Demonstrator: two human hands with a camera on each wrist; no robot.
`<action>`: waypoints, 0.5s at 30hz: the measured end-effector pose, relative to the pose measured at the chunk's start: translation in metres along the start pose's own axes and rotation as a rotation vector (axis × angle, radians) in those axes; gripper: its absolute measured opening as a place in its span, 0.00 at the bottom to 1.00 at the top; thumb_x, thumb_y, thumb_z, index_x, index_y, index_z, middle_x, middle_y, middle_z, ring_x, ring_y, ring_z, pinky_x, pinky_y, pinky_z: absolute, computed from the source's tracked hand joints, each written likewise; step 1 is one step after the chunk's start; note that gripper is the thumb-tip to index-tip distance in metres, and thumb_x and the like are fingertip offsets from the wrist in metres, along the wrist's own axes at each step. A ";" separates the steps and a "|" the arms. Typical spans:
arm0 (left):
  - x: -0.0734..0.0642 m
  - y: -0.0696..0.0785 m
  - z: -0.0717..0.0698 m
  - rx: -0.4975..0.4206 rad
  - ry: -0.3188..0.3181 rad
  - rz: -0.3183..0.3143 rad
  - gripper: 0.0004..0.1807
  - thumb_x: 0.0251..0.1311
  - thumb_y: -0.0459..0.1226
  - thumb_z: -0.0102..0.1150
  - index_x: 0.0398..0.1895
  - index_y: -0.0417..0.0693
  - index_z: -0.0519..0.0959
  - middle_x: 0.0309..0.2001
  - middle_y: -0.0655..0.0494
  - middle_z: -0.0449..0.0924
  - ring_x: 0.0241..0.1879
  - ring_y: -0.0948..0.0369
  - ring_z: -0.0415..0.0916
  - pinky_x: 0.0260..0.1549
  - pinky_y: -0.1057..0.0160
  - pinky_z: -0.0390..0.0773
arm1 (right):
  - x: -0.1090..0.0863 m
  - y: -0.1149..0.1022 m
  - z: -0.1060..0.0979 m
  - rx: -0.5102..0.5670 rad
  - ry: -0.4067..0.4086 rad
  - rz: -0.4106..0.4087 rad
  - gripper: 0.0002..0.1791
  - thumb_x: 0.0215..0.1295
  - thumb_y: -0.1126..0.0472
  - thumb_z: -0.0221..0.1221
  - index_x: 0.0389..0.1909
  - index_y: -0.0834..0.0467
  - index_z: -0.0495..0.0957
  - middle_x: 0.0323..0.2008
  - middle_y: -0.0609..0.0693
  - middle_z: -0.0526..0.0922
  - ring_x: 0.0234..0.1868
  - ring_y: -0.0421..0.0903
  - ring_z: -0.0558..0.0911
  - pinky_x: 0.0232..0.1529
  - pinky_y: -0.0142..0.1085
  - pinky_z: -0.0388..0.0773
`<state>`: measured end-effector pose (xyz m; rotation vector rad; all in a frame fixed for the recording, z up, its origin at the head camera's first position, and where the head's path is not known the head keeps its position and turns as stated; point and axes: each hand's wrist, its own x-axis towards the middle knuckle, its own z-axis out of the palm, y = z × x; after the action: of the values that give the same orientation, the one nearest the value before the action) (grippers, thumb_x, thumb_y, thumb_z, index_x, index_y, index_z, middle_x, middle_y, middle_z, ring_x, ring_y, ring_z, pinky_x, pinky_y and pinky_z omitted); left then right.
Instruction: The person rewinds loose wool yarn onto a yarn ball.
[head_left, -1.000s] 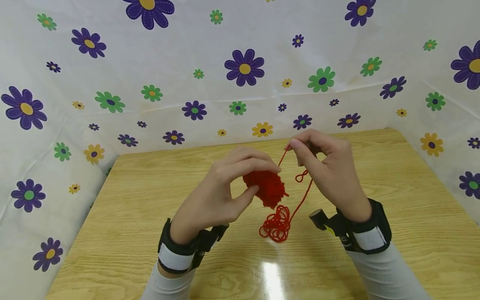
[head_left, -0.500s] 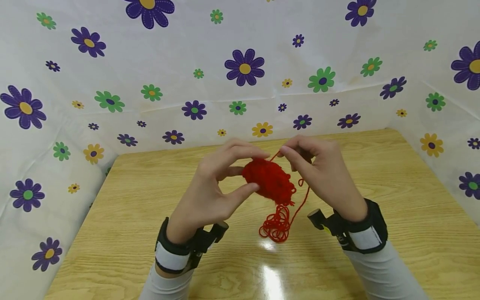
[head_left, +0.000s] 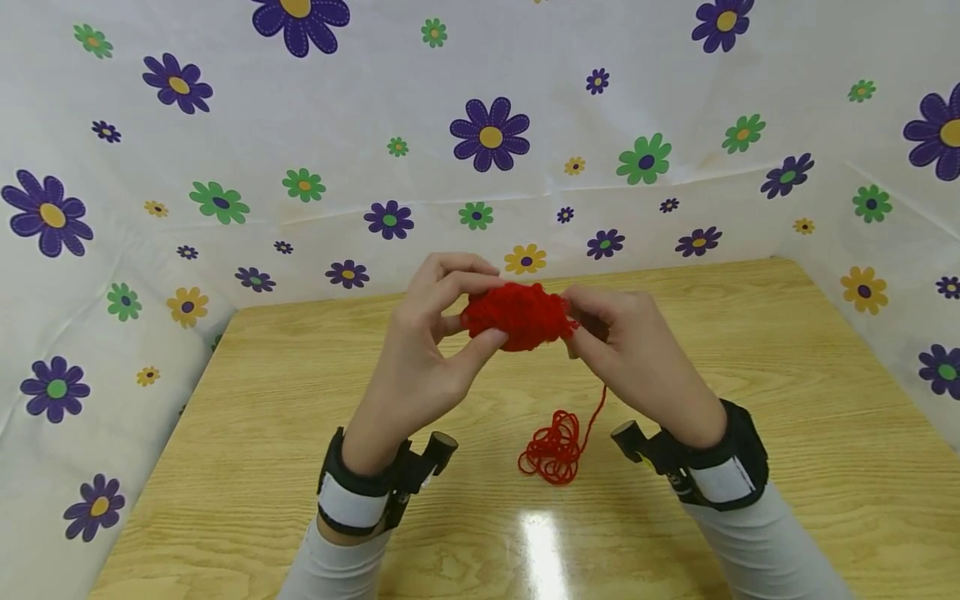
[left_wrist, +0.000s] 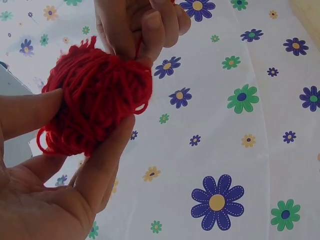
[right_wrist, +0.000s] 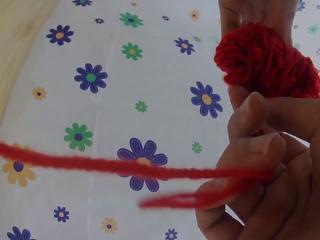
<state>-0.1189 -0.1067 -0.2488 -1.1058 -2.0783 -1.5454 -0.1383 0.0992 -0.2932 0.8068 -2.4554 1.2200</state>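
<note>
Red yarn ball [head_left: 517, 318] up in air over far half of table [head_left: 300, 417], between both hands. Left hand [head_left: 423, 362] gripping left end pretty wide, thumb on near side, fingers round far side. Right hand [head_left: 633, 346] curled way tighter, pinching yarn strand [right_wrist: 100, 164] right by ball's right end. Loose yarn tangle [head_left: 553, 452] lying nearer on table.
</note>
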 end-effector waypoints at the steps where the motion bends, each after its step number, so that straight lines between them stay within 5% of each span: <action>1: 0.000 -0.001 0.000 -0.012 0.004 0.002 0.18 0.44 0.17 0.56 0.42 0.29 0.72 0.47 0.40 0.68 0.45 0.56 0.69 0.33 0.59 0.78 | 0.000 0.000 0.000 0.000 -0.007 -0.001 0.05 0.61 0.58 0.54 0.37 0.49 0.76 0.19 0.41 0.72 0.18 0.38 0.70 0.15 0.32 0.69; 7: 0.000 -0.003 -0.001 -0.057 -0.001 -0.015 0.19 0.48 0.18 0.54 0.46 0.29 0.68 0.45 0.43 0.73 0.44 0.57 0.73 0.34 0.58 0.78 | 0.000 -0.002 0.001 -0.014 -0.051 -0.008 0.08 0.61 0.54 0.53 0.39 0.49 0.76 0.17 0.40 0.71 0.17 0.37 0.69 0.14 0.31 0.67; 15: -0.001 -0.003 -0.001 -0.009 0.067 -0.096 0.20 0.50 0.22 0.55 0.46 0.32 0.62 0.44 0.44 0.71 0.40 0.57 0.75 0.29 0.59 0.79 | -0.001 -0.005 0.003 -0.013 -0.113 -0.019 0.06 0.62 0.51 0.52 0.33 0.45 0.76 0.16 0.39 0.70 0.15 0.37 0.66 0.13 0.31 0.62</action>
<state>-0.1211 -0.1085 -0.2510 -0.9563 -2.1094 -1.6146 -0.1349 0.0950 -0.2923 0.9175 -2.5354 1.1810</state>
